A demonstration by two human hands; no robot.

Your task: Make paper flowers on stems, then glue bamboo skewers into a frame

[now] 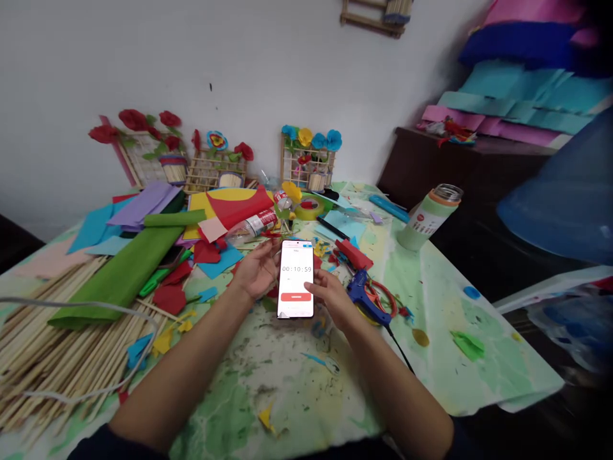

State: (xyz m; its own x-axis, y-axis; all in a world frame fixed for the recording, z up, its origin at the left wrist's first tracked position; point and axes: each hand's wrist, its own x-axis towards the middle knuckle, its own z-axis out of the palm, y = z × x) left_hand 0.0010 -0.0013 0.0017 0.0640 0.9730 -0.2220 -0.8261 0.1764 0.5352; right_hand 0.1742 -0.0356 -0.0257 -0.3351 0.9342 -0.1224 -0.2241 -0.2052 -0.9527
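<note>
On the phone point(295, 281), the small print's too tiny to read, and behind it, some fingertips of the left hand point(256, 271) and right hand point(338, 299) hide! Near left, the sticks point(36, 367) run off the edge; far up, the rack point(371, 24) loses its top. Right side, lettering on the flask point(424, 223) blurs, the paper stack point(527, 80) cut off.

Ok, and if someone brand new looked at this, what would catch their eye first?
Likely the lit phone mid-view, between the left hand and right hand, reading 00:10:59. Next, perhaps, the bright paper flowers on stick frames against the wall, then the heap of sticks on the table's left side.
</note>
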